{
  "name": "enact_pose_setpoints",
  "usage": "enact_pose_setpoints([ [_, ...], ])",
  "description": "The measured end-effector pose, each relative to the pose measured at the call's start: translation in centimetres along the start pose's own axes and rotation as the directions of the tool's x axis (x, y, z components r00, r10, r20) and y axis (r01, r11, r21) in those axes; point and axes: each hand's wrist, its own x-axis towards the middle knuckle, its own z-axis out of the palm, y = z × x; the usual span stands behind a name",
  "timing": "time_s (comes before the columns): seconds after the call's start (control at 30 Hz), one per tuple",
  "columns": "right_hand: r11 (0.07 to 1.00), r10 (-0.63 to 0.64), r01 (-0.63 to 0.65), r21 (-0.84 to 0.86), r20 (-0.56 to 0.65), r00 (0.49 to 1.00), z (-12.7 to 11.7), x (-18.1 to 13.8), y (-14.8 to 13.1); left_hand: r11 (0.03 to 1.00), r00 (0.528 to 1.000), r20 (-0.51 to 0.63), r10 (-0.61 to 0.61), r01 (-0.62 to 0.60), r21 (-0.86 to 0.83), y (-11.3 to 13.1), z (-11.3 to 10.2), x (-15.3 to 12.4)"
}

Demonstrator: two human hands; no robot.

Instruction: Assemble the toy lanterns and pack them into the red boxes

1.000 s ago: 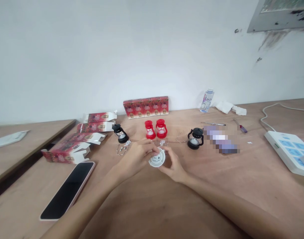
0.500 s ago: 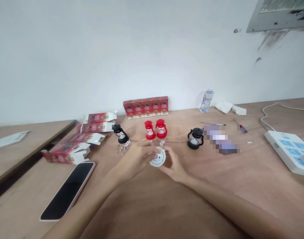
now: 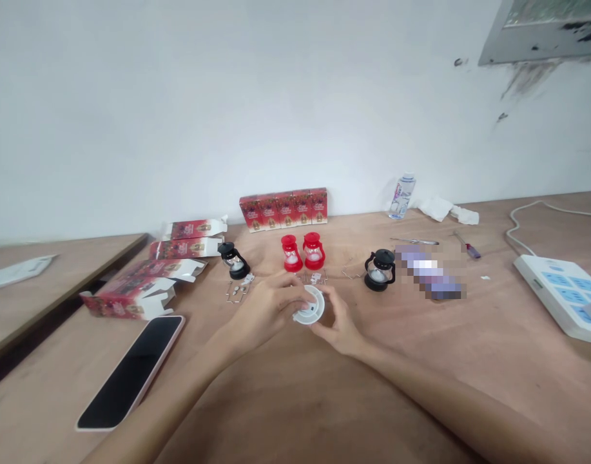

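White cap [image 3: 313, 314] — round, shallow, its hollow face partly covered by fingers; at the middle of the table [image 3: 295, 399], between the two hands.
Left hand [image 3: 271, 303]: fingers bent and drawn close together, tips on the cap's inner face; whether they pinch some smaller part, I cannot tell from here.
Right hand [image 3: 341, 325]: thumb and forefinger parted around the cap's right edge, gripping it.
Red lanterns [image 3: 314, 253], two: upright, side by side, just beyond the hands.
Left black lantern [image 3: 236, 265]: on the left, silver discs [image 3: 236, 290] on its near side.
Right black lantern [image 3: 379, 275]: on the right, well apart from the cap.
Red boxes [image 3: 285, 211], five: standing in a row at the far side, by the wall [image 3: 295, 96].
Opened boxes [image 3: 155, 267]: lying at left, flaps out.
Phone [image 3: 135, 370]: near left, face up — screen dark.
Bottle [image 3: 402, 196]: far right, tissues [image 3: 435, 207] beside it.
Screwdriver [image 3: 473, 251]: right.
Power strip [image 3: 561, 277]: right edge, white.
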Motion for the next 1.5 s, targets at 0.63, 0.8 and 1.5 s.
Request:
enact_pose_setpoints([
  [0.63, 0.998, -0.05, 0.051, -0.038, 0.015, 0.999, 0.0, 0.0, 0.1, 0.991, 0.993, 0.04, -0.114, 0.116, -0.059, 0.8, -0.9, 0.0],
  [0.8, 0.992, -0.104, 0.104, -0.066, 0.013, 0.995, 0.1, -0.1, 0.1, 0.999, 0.999, 0.01, -0.052, 0.052, -0.006, 0.8, -0.4, -0.3],
  [1.5, 0.97, -0.21, 0.209, -0.123, 0.002, 0.978, 0.2, -0.2, 0.2, 1.0, 0.988, -0.154, -0.016, 0.019, 0.021, 0.4, 0.8, -2.2],
])
